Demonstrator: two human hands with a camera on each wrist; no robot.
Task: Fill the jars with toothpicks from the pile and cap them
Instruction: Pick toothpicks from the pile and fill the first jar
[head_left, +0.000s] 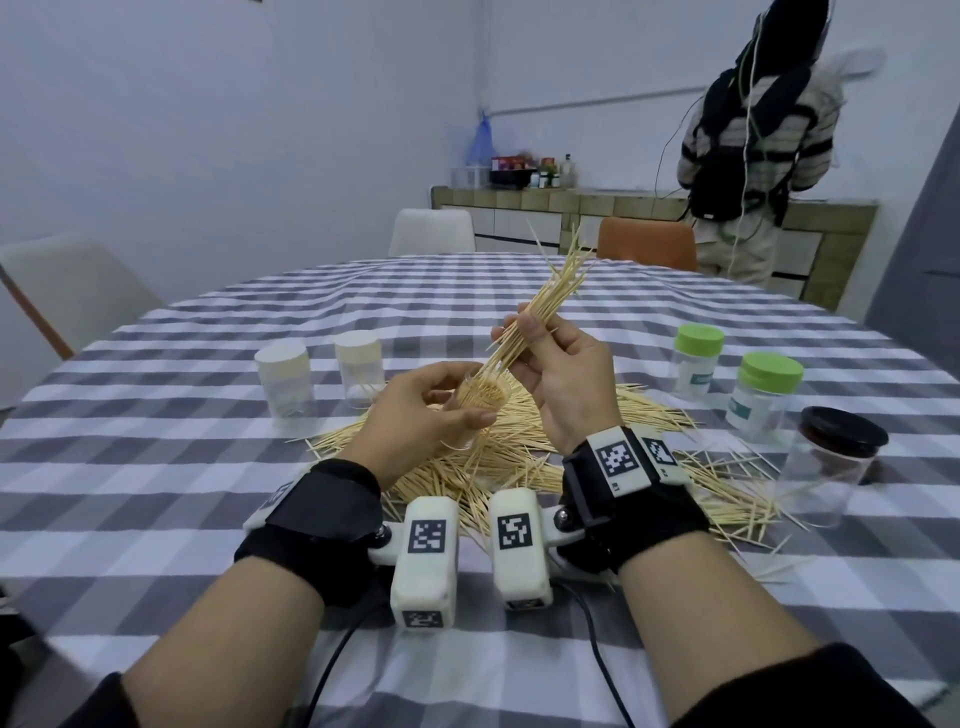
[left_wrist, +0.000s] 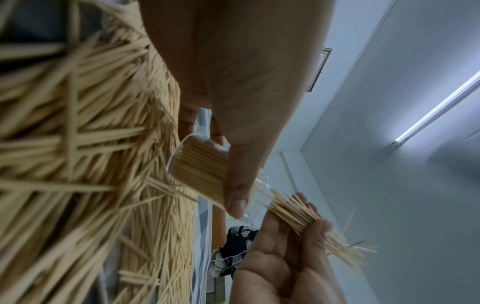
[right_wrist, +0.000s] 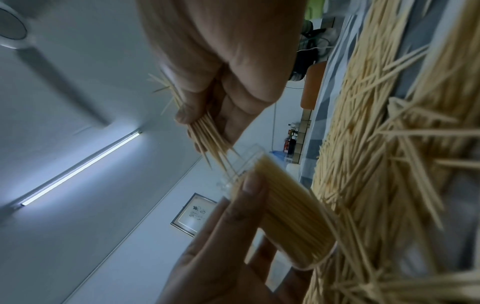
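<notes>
Cool dim light, ceiling tube (left_wrist: 439, 107) glaring, wrist views blurred, edges seemingly warped

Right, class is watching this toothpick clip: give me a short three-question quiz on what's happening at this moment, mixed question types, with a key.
1. True or false: the jar in the left hand is empty.
2. Multiple choice: what is the right hand holding? A) a green lid B) a bundle of toothpicks C) nothing
3. Short answer: how many jars with green lids stand on the table, and on which side of the pile?

Key
1. False: it is already packed with toothpicks.
2. B: the bundle's lower ends point into the jar's mouth.
3. Two, the farther jar and the nearer jar, both to the person's right of the pile.
</notes>
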